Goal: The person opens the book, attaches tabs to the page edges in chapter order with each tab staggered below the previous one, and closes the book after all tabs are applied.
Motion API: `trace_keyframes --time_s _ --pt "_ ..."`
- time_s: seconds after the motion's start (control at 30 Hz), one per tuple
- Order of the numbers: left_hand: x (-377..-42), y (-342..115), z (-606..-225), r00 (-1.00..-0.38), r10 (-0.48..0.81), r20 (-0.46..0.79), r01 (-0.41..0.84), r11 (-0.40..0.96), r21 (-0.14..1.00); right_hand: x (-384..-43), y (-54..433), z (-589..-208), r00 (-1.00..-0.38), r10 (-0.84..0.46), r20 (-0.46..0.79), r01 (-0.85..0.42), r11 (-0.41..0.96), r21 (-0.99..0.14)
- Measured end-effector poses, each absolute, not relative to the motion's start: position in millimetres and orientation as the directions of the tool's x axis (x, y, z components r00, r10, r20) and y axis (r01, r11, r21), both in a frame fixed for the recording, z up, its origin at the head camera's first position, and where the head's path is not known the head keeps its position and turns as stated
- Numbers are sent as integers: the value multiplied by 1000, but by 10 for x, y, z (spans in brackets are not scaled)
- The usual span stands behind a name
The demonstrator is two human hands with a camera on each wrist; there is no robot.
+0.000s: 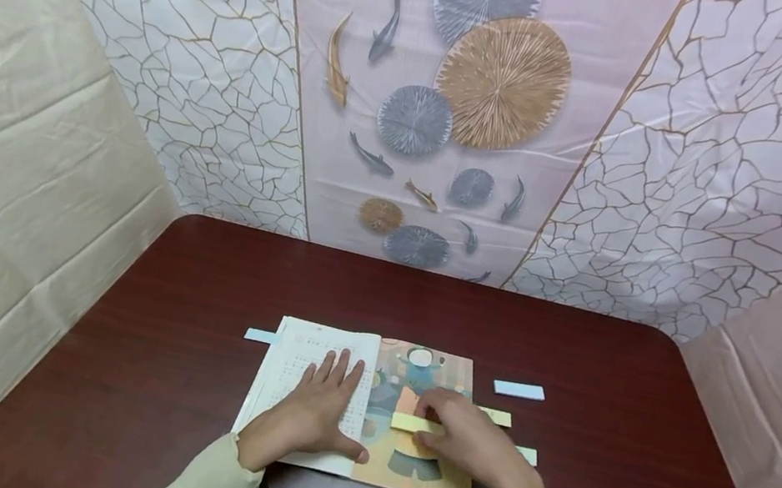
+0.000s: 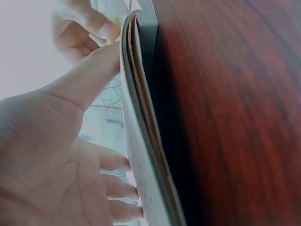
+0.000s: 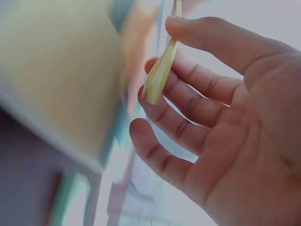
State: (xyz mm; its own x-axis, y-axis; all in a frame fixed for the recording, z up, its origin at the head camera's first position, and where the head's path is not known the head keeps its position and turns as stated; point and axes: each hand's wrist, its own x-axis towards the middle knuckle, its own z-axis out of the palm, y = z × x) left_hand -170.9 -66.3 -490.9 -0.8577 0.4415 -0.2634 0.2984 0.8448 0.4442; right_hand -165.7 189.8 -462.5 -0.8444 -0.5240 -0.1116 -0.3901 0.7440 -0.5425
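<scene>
An open book lies on the table, with a printed text left page and an illustrated right page. My left hand rests on the left page, fingers spread, its thumb reaching across the fold. Over the illustrated page, my right hand pinches a narrow yellow pad of sticky notes between thumb and fingers. Seen from the right wrist, this pad has several thin layers, slightly fanned at one end. From the left wrist, the book's page edges rise along the palm's side.
A light blue strip sticks out past the book's left edge. To the right are a blue strip on the dark red table, a yellow strip and a pale green strip. Patterned curtain hangs behind the table.
</scene>
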Motion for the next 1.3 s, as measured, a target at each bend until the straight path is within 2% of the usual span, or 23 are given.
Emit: trace_keyframes --time_s 0.23,0.4,0.6,1.07,1.3 --pt "-1710 -709 -4898 -857 441 -267 289 840 459 -1782 2386 -4452 -916 -389 -101 -255 756 -603" --pt "-1699 -734 -4882 -858 433 -276 280 845 456 -1842 2781 -4478 -935 -352 -44 -275 798 -536" --pt "-1710 -742 -4865 -863 430 -265 287 849 445 -1887 3095 -4589 -952 -302 -41 -246 840 -483" --pt "-1725 -698 -4886 -861 437 -261 296 847 442 -1926 3253 -4732 -954 -271 -130 -176 856 -486" --pt "-1708 -657 -4869 -851 445 -278 295 844 449 -1808 3234 -4598 -964 -257 -65 -200 866 -459"
